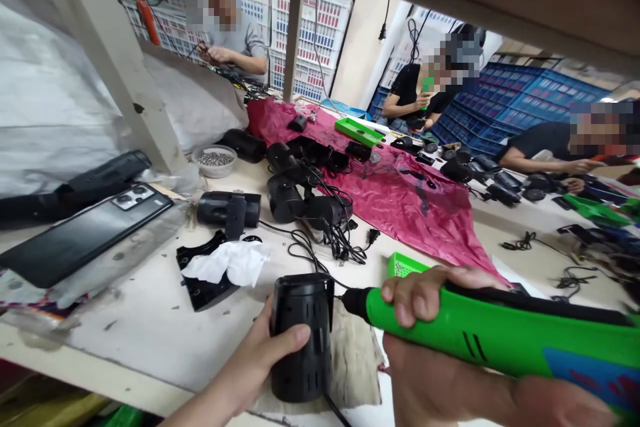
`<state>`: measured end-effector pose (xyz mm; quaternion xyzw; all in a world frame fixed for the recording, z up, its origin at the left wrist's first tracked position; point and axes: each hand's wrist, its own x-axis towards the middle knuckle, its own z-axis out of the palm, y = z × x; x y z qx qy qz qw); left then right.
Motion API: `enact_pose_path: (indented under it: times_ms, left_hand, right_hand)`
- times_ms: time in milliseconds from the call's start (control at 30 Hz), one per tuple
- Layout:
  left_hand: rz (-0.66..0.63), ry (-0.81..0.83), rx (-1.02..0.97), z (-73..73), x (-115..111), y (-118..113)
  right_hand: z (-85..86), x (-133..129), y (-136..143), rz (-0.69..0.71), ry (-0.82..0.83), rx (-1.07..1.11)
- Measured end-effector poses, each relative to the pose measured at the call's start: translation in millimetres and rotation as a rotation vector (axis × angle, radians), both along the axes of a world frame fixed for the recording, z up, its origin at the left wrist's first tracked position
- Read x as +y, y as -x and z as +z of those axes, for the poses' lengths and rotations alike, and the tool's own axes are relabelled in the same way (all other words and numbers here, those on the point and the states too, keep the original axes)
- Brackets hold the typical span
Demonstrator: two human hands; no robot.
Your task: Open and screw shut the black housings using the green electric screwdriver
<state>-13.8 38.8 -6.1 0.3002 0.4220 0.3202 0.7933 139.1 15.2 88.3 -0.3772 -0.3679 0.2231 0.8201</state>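
1. Stacked blue crates and white crates fill the background, with three co-workers seated in front of them, across the surface.
2. Pale and speckled, the surface runs from the near edge towards them.
3. A crumpled pink sheet lies across its middle, with black parts and a shallow green tray on it.
4. A green power screwdriver enters from the right, wrapped by the right hand; its tip points at the bracket on the black case, though whether they touch I cannot tell.
5. A phone lies at the left.
6. The black case stands roughly upright near the front, in the left hand, thumb across its face; a cable leaves its lower end. Beside it shows a worn pale block.
7. White tissue lies over a curved black part.
8. Beyond them, a small bowl holds tiny metal pieces.
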Motion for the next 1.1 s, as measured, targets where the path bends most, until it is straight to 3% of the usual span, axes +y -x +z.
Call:
enact_pose_path:
  times_ms: [167, 300, 467, 633, 900, 1100]
  left_hand:
    - [-0.018, 0.005, 0.015, 1.1, 2.1, -2.2]
    - [-0.019, 0.023, 0.001, 1.0, 2.7, -3.0]
    - [-0.045, -0.124, -0.029, -1.8, 1.5, -0.1]
    - [-0.046, -0.158, -0.004, -4.9, -0.3, 0.7]
    - [-0.006, -0.200, 0.013, -4.1, -5.1, -3.5]
    - [-0.052, -0.173, 0.034, -1.9, 0.0, -7.4]
  right_hand:
    - [-5.0, 0.9, -4.4, -0.039, -0.013, -0.011]
    - [-6.5, -0.6, -3.5, 0.025, -0.028, -0.044]
    - [-4.9, 3.3, 4.1, 0.055, 0.021, -0.024]
    - [-14.7, 3.4, 4.9, 0.092, -0.011, -0.051]
    - [-26.1, 0.9, 7.0, -0.020, -0.092, -0.030]
    - [-12.7, -20.1, 0.4, -0.089, -0.099, -0.157]
